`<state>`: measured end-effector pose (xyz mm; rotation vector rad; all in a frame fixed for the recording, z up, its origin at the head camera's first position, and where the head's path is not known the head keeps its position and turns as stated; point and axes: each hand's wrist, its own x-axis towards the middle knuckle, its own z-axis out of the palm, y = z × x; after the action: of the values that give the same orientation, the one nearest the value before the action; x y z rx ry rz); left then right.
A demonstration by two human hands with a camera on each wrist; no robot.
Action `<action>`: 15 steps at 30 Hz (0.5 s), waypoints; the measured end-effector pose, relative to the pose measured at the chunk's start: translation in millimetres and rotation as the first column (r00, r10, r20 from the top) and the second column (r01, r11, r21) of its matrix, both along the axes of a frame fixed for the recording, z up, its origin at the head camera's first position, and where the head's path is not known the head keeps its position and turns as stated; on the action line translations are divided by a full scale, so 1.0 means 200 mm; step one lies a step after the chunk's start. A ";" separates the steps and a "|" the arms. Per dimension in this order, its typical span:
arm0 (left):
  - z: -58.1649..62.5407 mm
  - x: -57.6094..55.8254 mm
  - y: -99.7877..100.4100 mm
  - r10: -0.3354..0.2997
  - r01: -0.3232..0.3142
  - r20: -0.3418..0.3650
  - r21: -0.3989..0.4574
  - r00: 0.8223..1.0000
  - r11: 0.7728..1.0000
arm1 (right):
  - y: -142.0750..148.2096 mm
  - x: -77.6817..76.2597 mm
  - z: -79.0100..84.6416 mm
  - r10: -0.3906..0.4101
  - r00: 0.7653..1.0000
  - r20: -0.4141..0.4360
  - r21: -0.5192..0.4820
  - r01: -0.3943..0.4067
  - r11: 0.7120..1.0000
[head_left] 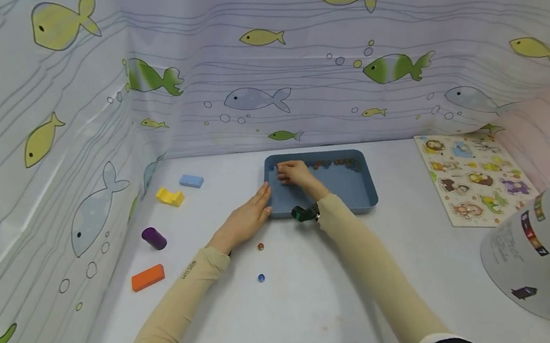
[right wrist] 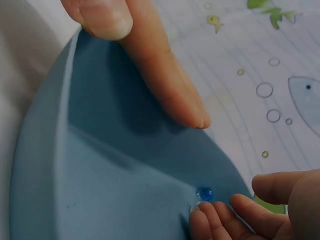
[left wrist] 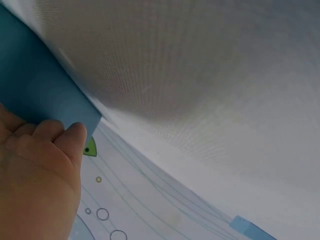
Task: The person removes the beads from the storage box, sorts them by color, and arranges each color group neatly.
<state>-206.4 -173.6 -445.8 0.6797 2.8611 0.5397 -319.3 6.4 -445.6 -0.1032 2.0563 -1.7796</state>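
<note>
A blue-grey tray (head_left: 343, 192) sits at the table's back. My left hand (head_left: 245, 220) presses against its left side with straight fingers, its thumb and a finger (right wrist: 170, 85) showing over the rim in the right wrist view. Inside the tray, my right hand (head_left: 298, 175) reaches into the far left corner. There a blue marble (right wrist: 204, 194) lies just beyond the loosely bent fingertips, and a sliver of another shows at them; the right thumb stands apart. Amber and dark marbles (head_left: 337, 162) line the far wall. An amber marble (head_left: 260, 246) and a blue marble (head_left: 261, 278) lie on the table.
Left of the tray are a light blue block (head_left: 191, 181), a yellow arched block (head_left: 170, 197), a purple cylinder (head_left: 153, 238) and an orange block (head_left: 148, 277). A sticker-like picture board (head_left: 477, 179) lies at right, behind a large white cylinder (head_left: 530, 261). A fish-print curtain surrounds the table.
</note>
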 end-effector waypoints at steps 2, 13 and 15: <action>0.00 0.00 0.00 -0.002 0.002 -0.003 -0.006 1.000 1.000 | -0.01 -0.01 -0.01 -0.025 0.999 0.028 -0.024 0.026 0.999; -0.01 -0.01 -0.01 -0.011 0.011 -0.011 -0.003 1.000 1.000 | -0.03 -0.06 -0.05 -0.023 0.995 0.093 -0.133 0.036 0.990; -0.02 -0.02 0.00 -0.012 0.012 -0.013 -0.002 1.000 1.000 | -0.04 -0.06 -0.05 -0.027 0.995 0.098 -0.150 0.041 0.988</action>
<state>-209.5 -174.6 -449.3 0.7018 2.8670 0.5329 -331.7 -2.4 -455.8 -0.0266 1.8654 -1.9228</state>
